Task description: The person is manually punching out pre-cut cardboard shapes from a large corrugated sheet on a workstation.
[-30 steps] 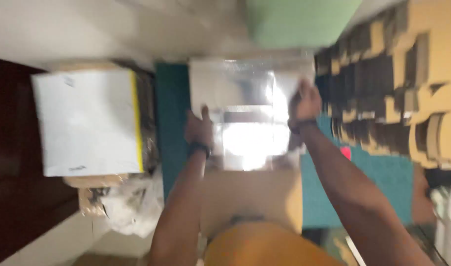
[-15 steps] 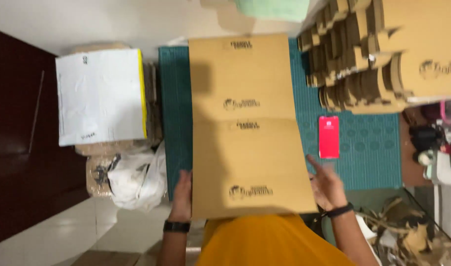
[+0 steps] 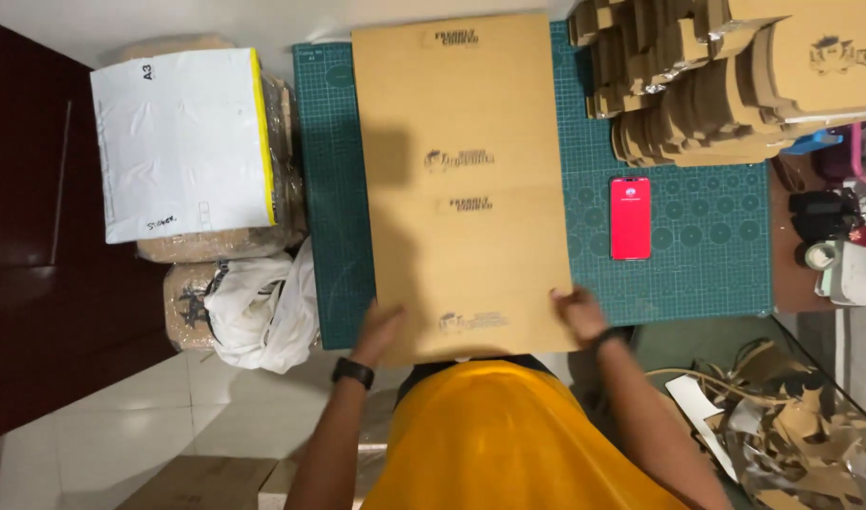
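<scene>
Left hand (image 3: 376,332) and right hand (image 3: 578,313) flat on cardboard sheet (image 3: 461,189) — fingers spread, clamped on nothing. Red phone (image 3: 630,217) just beyond right fingers.

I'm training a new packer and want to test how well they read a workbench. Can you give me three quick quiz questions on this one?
1. True or false: both hands touch the flat cardboard sheet.
2. What lies on the green cutting mat right of the sheet?
3. Where are the stacked cardboard pieces: A near corner, B far right?

Key: 1 true, left hand and right hand at its near edge. 2 a red phone. 3 B.
</scene>
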